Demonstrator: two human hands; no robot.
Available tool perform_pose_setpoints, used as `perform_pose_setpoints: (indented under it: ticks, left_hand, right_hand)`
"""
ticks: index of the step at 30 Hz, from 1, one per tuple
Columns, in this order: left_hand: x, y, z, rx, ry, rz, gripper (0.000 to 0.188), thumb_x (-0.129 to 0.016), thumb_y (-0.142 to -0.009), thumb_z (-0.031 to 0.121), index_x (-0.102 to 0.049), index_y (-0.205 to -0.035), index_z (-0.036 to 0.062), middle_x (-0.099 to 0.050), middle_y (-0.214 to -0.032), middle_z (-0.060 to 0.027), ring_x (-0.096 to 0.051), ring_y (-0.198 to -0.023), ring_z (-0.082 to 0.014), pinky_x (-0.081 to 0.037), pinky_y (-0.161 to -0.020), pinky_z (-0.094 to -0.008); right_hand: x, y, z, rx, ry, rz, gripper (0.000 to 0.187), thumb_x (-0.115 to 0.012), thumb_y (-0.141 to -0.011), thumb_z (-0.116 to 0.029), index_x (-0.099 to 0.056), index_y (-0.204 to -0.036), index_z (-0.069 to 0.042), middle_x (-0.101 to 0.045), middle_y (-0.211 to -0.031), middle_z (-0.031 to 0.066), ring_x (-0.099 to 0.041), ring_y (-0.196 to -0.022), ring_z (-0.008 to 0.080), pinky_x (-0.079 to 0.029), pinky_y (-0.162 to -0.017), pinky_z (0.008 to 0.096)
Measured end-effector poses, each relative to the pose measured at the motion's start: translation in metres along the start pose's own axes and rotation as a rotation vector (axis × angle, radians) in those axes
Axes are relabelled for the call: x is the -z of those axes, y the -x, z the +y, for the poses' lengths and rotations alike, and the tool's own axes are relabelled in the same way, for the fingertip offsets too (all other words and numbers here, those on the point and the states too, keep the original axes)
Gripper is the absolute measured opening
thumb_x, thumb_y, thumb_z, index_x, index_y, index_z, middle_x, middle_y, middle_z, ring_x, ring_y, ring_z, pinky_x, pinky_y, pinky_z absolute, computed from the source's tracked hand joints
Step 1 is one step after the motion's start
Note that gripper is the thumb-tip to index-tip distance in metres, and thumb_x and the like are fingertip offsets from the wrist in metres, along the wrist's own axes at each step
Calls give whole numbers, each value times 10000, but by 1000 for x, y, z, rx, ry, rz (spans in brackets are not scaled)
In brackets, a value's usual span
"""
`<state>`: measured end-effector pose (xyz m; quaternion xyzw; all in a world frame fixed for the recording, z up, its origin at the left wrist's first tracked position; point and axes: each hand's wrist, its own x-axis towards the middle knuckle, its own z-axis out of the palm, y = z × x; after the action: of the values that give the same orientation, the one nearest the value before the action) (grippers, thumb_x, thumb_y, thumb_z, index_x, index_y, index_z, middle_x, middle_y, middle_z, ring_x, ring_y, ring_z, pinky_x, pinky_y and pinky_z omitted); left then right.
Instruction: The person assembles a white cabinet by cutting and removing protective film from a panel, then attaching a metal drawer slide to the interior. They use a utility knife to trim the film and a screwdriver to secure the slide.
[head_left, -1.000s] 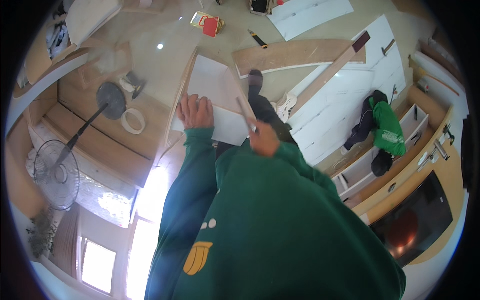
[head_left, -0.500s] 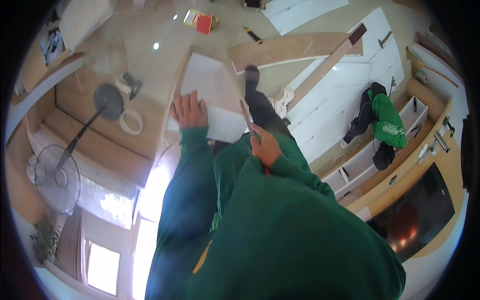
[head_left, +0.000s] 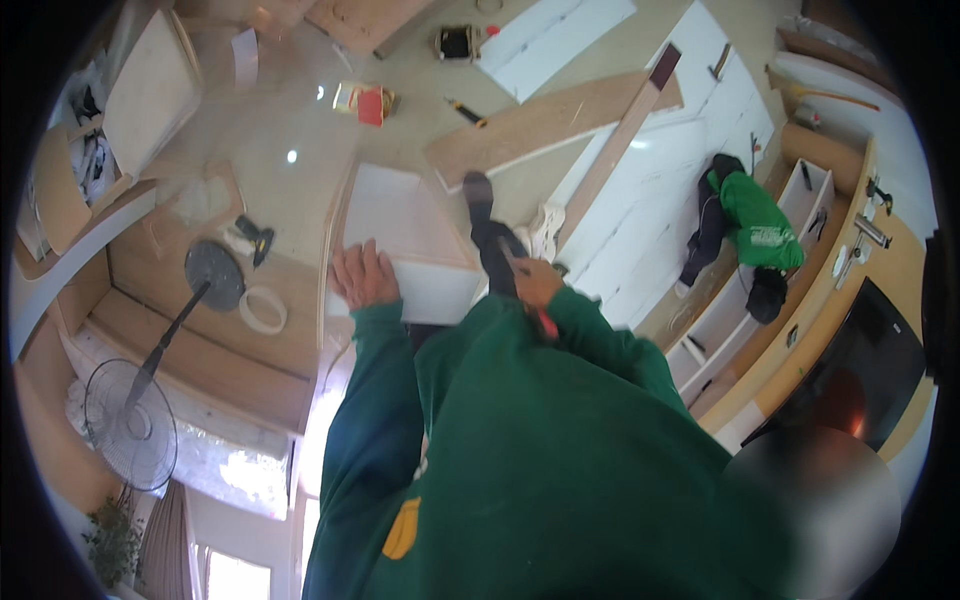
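Observation:
My left hand [head_left: 364,275] rests with its fingers laid over the side edge of an open box of boards [head_left: 385,215], white and light wood inside. It grips nothing that I can see. My right hand [head_left: 538,282] is closed around a slim tool with a red end [head_left: 547,322], held just in front of my body, right of the box. The tool's front part is dark and blurred, so its exact kind does not show. My dark-clad leg [head_left: 487,225] stretches forward between the box and the boards on the floor.
A curved wooden board [head_left: 550,125] and white marbled panels [head_left: 640,190] lie ahead and right. A yellow-black cutter [head_left: 466,112] is on the floor. At left stand a fan [head_left: 130,425], a tape roll [head_left: 263,310] and a drill [head_left: 256,241]. A person in green [head_left: 760,220] bends over drawers at right.
The whole view has shifted, and the scene sits lower and further left. My right hand has turned with its tool, showing more of the red end. My left hand stays on the box edge.

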<state>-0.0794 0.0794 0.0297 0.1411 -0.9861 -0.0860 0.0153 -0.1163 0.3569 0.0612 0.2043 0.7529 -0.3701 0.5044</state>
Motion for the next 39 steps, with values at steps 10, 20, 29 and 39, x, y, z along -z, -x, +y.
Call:
perform_pose_setpoints:
  ticks: [10, 20, 29, 39]
  left_hand:
    - [-7, 3, -11, -207, 78, 54, 272, -628, -857, 240, -618, -1089, 99, -558, -1157, -90, -415, -1248, -329, -270, -1051, -557]
    - [18, -70, 9, -567, -205, -975, 856, -417, -778, 803, -634, -1092, 36, -646, -1104, -167, -615, -1050, -310, -463, -915, -459]
    - [24, -63, -2, -524, -260, -1043, 818, -424, -803, 763, -670, -1087, 37, -667, -1089, -173, -624, -1053, -307, -465, -930, -405]
    - [40, -46, -43, -283, -169, -985, 819, -353, -851, 746, -688, -990, 12, -656, -1024, -236, -616, -988, -387, -456, -900, -457]
  right_hand:
    - [-23, 41, 67, 49, -53, 82, 389, -524, -866, -133, -581, -1243, -58, -596, -914, 118, -584, -722, 224, -484, -646, 352]
    - [-102, 185, 274, -372, -817, 775, 429, -555, -888, -188, -504, -1293, -57, -503, -568, 46, -453, -367, 156, -394, -331, 324]
    - [-281, 212, 328, -468, -645, 610, 430, -633, -824, -261, -647, -1065, 95, -700, -897, 173, -667, -764, 234, -528, -709, 361]
    - [-154, 157, 303, -358, -971, 307, 272, -526, -916, -260, -617, -996, -17, -628, -770, 135, -608, -563, 235, -502, -490, 384]
